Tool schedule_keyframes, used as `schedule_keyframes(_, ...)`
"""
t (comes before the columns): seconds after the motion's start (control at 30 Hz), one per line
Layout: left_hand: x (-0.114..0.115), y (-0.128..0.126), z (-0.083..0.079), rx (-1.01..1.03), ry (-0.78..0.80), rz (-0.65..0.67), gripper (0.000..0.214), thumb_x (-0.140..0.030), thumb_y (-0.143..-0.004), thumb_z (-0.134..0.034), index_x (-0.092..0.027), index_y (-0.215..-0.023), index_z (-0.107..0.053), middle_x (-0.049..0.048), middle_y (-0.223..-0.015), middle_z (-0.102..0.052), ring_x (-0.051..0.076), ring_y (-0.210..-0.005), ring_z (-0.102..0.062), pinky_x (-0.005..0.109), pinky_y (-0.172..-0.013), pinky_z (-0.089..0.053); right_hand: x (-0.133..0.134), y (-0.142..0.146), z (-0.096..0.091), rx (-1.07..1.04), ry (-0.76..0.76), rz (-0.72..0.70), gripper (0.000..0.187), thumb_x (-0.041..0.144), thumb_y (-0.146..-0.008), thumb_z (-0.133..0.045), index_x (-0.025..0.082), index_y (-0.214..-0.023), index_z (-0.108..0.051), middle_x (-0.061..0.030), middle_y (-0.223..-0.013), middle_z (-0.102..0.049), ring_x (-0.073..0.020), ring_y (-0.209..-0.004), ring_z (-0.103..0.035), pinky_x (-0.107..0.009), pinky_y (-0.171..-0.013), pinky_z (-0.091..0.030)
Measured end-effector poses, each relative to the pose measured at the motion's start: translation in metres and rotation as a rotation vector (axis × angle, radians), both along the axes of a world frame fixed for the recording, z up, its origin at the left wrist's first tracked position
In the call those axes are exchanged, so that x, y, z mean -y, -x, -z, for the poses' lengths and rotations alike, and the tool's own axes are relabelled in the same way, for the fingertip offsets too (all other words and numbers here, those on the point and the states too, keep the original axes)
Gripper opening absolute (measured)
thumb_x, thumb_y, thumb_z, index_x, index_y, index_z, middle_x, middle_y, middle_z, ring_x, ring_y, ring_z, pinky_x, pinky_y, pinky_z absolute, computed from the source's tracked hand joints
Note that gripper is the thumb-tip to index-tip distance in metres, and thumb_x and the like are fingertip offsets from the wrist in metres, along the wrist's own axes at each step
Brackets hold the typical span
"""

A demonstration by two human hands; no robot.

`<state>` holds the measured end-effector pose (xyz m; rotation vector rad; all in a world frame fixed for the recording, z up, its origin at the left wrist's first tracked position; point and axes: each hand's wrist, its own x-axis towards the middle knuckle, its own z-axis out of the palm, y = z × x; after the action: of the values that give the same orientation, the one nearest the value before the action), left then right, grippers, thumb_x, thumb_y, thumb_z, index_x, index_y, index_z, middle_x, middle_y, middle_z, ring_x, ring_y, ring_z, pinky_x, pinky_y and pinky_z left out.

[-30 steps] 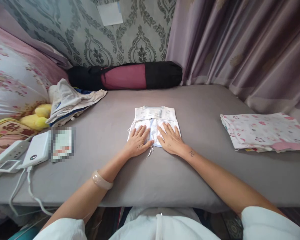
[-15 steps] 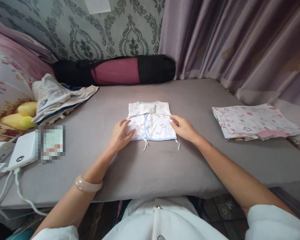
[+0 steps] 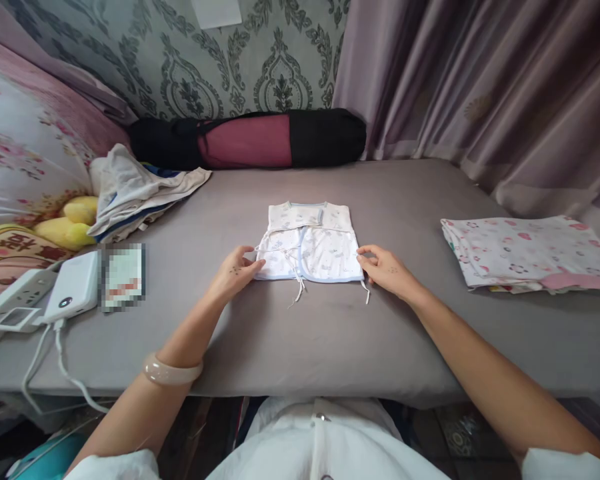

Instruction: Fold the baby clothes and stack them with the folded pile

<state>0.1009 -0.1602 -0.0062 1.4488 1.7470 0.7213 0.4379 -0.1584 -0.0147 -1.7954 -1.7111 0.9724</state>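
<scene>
Lying flat on grey sheet point(image 3: 300, 347): small white garment point(image 3: 333, 250), one, blue-trimmed hem point(image 3: 325, 281) placed nearest. Its opposite side edges are flanked by left hand point(image 3: 235, 272) and right hand point(image 3: 387, 269), neither nearer; both are half-curled, but whether cloth is pinched cannot be told. Longest span, as seen, is laid left to right. Neckline point(image 3: 307, 204) is pointed away, toward black-and-maroon bag point(image 3: 250, 141).

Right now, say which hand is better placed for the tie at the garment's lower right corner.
Probably the right hand: it's beside that tie, at the right edge of the garment. The left hand is at the opposite edge.
</scene>
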Motion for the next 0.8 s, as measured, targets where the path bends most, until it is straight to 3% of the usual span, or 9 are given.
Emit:
schedule_keyframes(0.17, 0.011, 0.002, -0.011, 0.210, 0.086, 0.100, 0.067, -0.050, -0.071, -0.071, -0.022, -0.130, -0.055, -0.0036, -0.067, -0.057, 0.011, -0.056, -0.052, 0.022, -0.054, -0.040, 0.014, -0.001, -0.012, -0.194, 0.116, -0.029, 0.043, 0.047, -0.087, -0.055, 0.019, -0.119, -0.062, 0.0007, -0.067, -0.067, -0.0083, -0.045, -0.048, -0.020, -0.045, -0.035)
schedule_keyframes(0.27, 0.013, 0.005, -0.015, 0.258, 0.141, 0.160, 0.057, -0.050, -0.068, -0.074, -0.021, -0.116, -0.066, 0.0001, -0.073, -0.062, 0.010, -0.056, -0.050, 0.021, -0.051, -0.036, 0.016, -0.005, -0.017, -0.262, 0.220, -0.083, 0.045, 0.054, -0.084, -0.058, 0.017, -0.107, -0.070, -0.0051, -0.081, -0.071, -0.0063, -0.046, -0.047, -0.019, -0.042, -0.030)
schedule_keyframes(0.4, 0.009, 0.007, -0.015, 0.290, 0.195, 0.203, 0.041, -0.051, -0.065, -0.076, -0.018, -0.090, -0.074, 0.0032, -0.075, -0.065, 0.009, -0.055, -0.049, 0.022, -0.049, -0.034, 0.015, -0.008, -0.019, -0.293, 0.285, -0.107, 0.048, 0.058, -0.082, -0.061, 0.016, -0.103, -0.074, -0.0009, -0.058, -0.062, -0.0077, -0.045, -0.045, -0.020, -0.042, -0.031)
schedule_keyframes(0.47, 0.006, 0.005, -0.015, 0.331, 0.170, 0.165, 0.039, -0.050, -0.064, -0.077, -0.018, -0.085, -0.075, 0.0039, -0.074, -0.066, 0.010, -0.055, -0.049, 0.022, -0.049, -0.035, 0.014, -0.008, -0.018, -0.349, 0.244, -0.108, 0.050, 0.058, -0.081, -0.061, 0.015, -0.104, -0.074, -0.0010, -0.057, -0.061, -0.0091, -0.049, -0.049, -0.021, -0.045, -0.035)
schedule_keyframes(0.63, 0.000, -0.007, -0.014, 0.472, 0.004, 0.021, 0.040, -0.050, -0.066, -0.078, -0.016, -0.088, -0.076, 0.0069, -0.077, -0.068, 0.011, -0.059, -0.053, 0.024, -0.053, -0.040, 0.013, -0.001, -0.011, -0.466, 0.037, -0.052, 0.049, 0.054, -0.084, -0.060, 0.017, -0.116, -0.068, -0.0057, -0.078, -0.071, -0.0152, -0.074, -0.065, -0.024, -0.062, -0.049)
schedule_keyframes(0.8, -0.009, -0.018, -0.010, 0.570, -0.140, -0.028, 0.043, -0.051, -0.075, -0.071, -0.015, -0.099, -0.074, 0.0099, -0.099, -0.071, 0.016, -0.078, -0.063, 0.025, -0.065, -0.047, 0.010, 0.005, -0.002, -0.371, -0.142, -0.166, 0.048, 0.040, -0.090, -0.053, 0.024, -0.136, -0.053, -0.0056, -0.101, -0.070, -0.0195, -0.099, -0.066, -0.032, -0.079, -0.054)
